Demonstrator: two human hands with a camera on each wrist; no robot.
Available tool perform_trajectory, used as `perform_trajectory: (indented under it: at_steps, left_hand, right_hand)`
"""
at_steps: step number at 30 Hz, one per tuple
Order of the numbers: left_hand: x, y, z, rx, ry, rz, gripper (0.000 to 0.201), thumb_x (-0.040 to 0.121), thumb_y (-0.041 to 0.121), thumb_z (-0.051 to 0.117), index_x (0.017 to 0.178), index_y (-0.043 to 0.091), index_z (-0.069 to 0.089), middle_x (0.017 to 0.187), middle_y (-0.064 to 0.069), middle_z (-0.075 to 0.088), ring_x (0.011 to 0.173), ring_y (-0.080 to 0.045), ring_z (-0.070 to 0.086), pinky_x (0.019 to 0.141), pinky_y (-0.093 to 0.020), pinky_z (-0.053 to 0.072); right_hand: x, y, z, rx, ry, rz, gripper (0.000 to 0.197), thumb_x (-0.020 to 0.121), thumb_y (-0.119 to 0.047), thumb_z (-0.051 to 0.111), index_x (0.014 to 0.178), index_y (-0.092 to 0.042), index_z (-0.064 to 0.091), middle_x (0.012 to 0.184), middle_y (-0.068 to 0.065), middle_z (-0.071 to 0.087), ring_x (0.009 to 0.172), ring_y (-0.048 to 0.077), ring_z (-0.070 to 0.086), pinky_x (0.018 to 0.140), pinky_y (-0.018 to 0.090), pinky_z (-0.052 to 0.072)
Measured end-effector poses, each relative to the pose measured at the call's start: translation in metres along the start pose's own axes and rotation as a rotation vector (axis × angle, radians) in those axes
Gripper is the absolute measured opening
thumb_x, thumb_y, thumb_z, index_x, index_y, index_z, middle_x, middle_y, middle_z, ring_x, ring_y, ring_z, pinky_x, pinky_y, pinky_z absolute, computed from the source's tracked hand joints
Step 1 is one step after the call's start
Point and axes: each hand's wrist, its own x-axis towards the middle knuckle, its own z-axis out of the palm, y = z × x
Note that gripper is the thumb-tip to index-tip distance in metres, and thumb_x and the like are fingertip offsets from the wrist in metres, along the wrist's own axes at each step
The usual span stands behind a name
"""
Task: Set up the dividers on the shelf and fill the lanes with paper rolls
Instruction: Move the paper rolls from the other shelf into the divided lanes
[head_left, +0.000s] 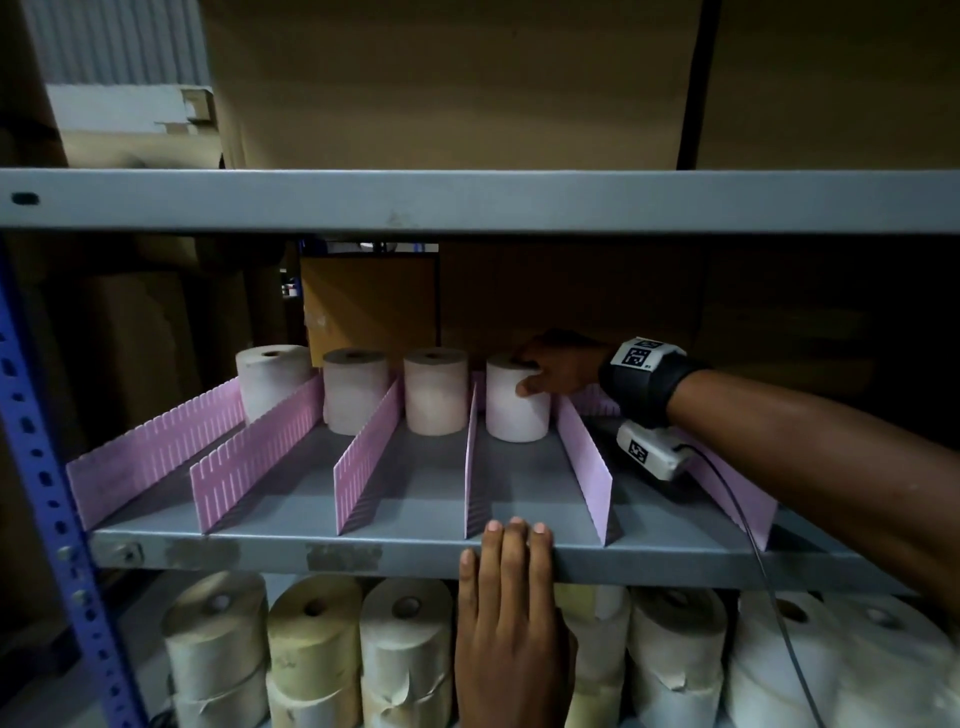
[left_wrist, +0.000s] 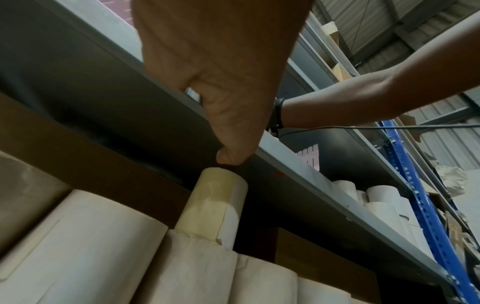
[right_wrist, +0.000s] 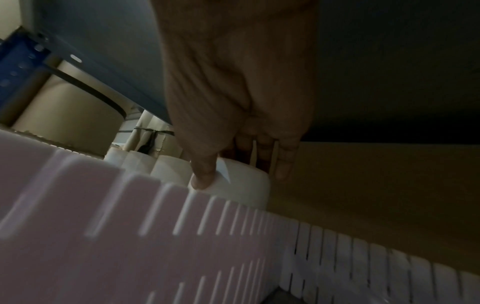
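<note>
**Fourth Lane Roll Held at Back of Shelf**

Dim warehouse racking formed the setting: a grey metal shelf (head_left: 291, 543) on a blue perforated upright (head_left: 47, 467), with brown cartons behind and above. Six pink slotted dividers (head_left: 257, 457) stood on edge across the shelf, running front to back and marking off lanes. Four paper rolls stood upright at the rear, one in each of the four leftmost lanes; the first three rolls (head_left: 356, 389) were untouched.

The right hand (head_left: 558, 366) reached in over the dividers to the fourth roll (head_left: 517, 402). Its thumb (right_wrist: 203, 176) was pressed against the near side of the roll just below the top rim, and the fingers (right_wrist: 284, 164) were curled over the top and down the far side, so the roll sat gripped between thumb and fingers. The roll's base appeared to rest on the shelf floor, between the fourth and fifth dividers, touching neither that could be confirmed.

The left hand (head_left: 506, 618) lay against the shelf's front lip, fingers straight and pressed together, tips hooked over the upper edge, holding nothing. Stacked larger rolls (head_left: 311, 644) filled the level beneath.
</note>
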Motion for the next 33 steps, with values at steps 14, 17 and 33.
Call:
perform_trajectory:
  at_steps: [14,17,33]
  left_hand:
    - [0.001,-0.007,0.002,-0.122,-0.133,0.039,0.081,0.069,0.028,0.055,0.149,0.013,0.048,0.152,-0.012,0.047,0.147,-0.035,0.037,0.122,-0.049,0.022]
    - [0.001,-0.01,-0.006,-0.136,-0.205,0.064,0.09,0.065,0.035,0.056,0.151,0.011,0.044,0.154,-0.013,0.043,0.149,-0.035,0.033,0.12,-0.051,0.023]
    - [-0.028,0.001,-0.106,-0.499,-0.355,0.07,0.066,0.089,0.043,0.067,0.147,0.017,0.049,0.154,-0.002,0.046,0.144,-0.019,0.042,0.119,-0.034,0.033]
  right_hand:
    - [0.003,0.0,-0.001,-0.041,-0.039,0.018,0.067,0.097,-0.047,0.051,0.153,-0.018,0.03,0.159,0.01,0.028,0.144,0.029,0.03,0.119,0.04,0.024]
    - [-0.016,-0.015,-0.021,0.019,-0.04,-0.027,0.057,0.099,-0.036,0.051,0.149,-0.011,0.038,0.155,0.01,0.037,0.139,0.028,0.038,0.115,0.039,0.029]
    - [-0.303,-0.081,-0.046,0.168,0.33,0.106,0.06,0.082,-0.064,0.048,0.122,-0.024,0.066,0.126,-0.007,0.066,0.113,0.011,0.062,0.096,0.032,0.05]
